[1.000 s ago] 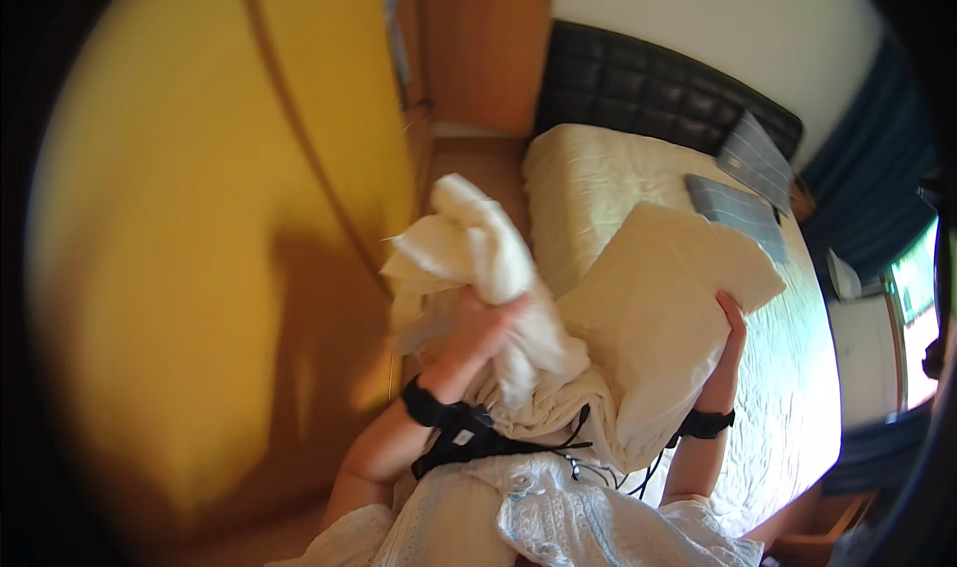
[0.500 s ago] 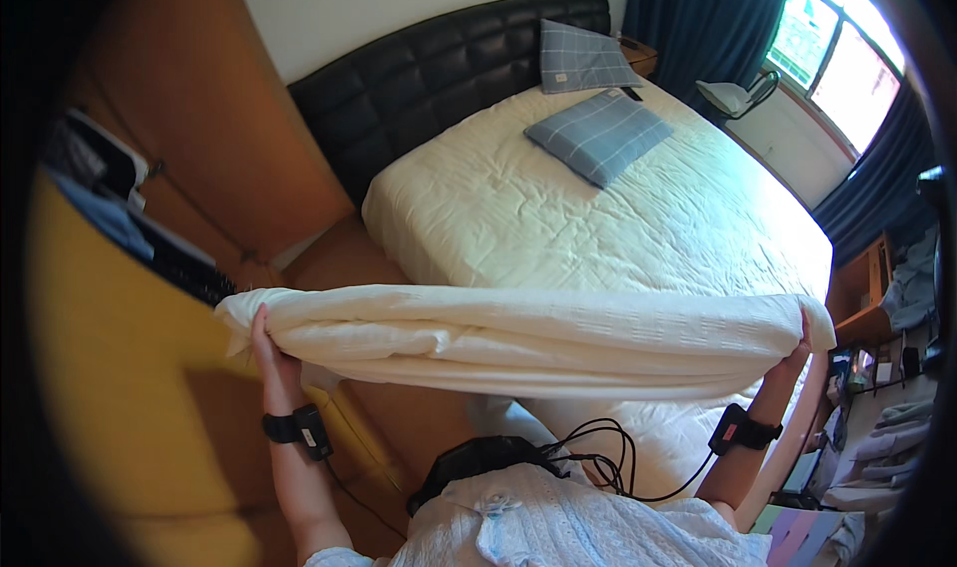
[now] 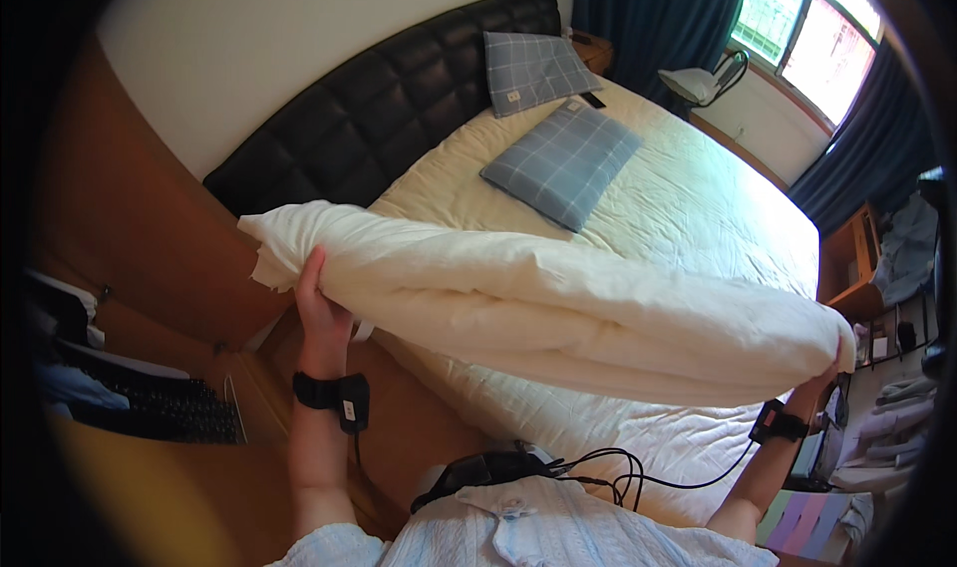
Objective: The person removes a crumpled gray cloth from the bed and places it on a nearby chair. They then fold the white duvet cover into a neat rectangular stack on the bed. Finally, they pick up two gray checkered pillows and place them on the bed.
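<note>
A folded cream-white quilt (image 3: 558, 298) stretches across the view in front of me, raised above the near side of the bed (image 3: 688, 228). At its left end, my left hand (image 3: 321, 303) grips it, thumb up along the near face; the other fingers are behind the cloth. My right hand (image 3: 819, 381) is closed on the opposite end, mostly hidden by the fabric. The left end sits higher than the right, so the quilt slants. On the bed sheet beyond lie a blue-grey checked pillow (image 3: 566, 163) and a similar one (image 3: 538, 72) by the headboard.
A dark padded headboard (image 3: 379, 104) backs the bed. To the left stands a wooden wardrobe (image 3: 150, 208) with hanging clothes (image 3: 130, 393). Folded clothes (image 3: 892, 452) lie on a rack at right. A chair (image 3: 703, 81) is near the window, and cables (image 3: 618, 472) loop at my waist.
Both hands still hold the quilt. Its left end has risen and gone farther away, tilting it, while my view has turned so the bed shows farther left and the wardrobe clothes appear lower.
</note>
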Tool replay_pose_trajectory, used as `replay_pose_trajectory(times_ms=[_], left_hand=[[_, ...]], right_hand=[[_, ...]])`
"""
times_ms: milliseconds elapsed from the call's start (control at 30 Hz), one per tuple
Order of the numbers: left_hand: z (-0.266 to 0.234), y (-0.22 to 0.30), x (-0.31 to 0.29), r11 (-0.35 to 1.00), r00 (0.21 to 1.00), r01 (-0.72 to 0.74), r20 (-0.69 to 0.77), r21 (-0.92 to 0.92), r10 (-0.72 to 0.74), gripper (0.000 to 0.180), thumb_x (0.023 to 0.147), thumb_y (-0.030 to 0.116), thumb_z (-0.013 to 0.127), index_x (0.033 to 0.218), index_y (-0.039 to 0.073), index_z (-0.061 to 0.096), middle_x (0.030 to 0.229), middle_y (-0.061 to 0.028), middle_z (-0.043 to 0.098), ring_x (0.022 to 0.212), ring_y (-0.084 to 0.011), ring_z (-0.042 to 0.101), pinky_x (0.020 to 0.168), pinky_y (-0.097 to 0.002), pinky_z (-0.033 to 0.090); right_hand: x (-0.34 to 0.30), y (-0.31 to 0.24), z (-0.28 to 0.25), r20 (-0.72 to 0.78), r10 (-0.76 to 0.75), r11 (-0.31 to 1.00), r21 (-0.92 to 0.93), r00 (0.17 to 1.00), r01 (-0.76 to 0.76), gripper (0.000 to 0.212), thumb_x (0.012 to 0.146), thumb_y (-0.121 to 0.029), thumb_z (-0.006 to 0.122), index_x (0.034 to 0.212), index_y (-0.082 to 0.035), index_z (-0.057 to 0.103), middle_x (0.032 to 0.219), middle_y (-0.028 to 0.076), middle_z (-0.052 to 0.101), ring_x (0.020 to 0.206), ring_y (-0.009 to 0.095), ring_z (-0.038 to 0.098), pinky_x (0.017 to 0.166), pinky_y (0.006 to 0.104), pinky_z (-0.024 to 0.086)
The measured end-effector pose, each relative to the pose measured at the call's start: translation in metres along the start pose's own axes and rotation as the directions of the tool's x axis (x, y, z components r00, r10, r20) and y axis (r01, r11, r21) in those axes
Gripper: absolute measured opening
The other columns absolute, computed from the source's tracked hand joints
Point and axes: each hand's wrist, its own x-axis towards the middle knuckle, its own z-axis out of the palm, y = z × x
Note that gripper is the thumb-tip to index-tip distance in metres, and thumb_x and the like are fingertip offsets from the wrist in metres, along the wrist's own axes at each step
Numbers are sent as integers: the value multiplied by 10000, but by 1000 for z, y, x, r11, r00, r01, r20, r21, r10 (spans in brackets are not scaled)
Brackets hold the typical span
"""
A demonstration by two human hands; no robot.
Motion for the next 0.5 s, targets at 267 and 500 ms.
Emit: replay_pose_trajectory(times_ms=[267, 500], left_hand=[[-89, -115, -24, 755, 802, 594, -136, 277, -581, 379, 825, 199, 583, 1158, 44, 489, 1076, -74, 568, 971, -203, 550, 841, -356, 446], [-188, -144, 27, 435, 705, 704, -484, 561, -518, 158, 847, 204, 535, 974, 113, 561, 809, 4, 597, 707, -97, 568, 589, -242, 461]], right_hand=[[-89, 9, -118, -359, 25, 970, -217, 933, -109, 496, 861, -352, 482, 1223, -17, 431, 1140, 134, 532, 1027, 277, 522, 882, 400, 428], [-198, 159, -201, -942, 222, 905, 103, 252, -413, 223, 738, -293, 586, 899, -146, 542, 800, 26, 595, 753, 179, 554, 716, 340, 443]])
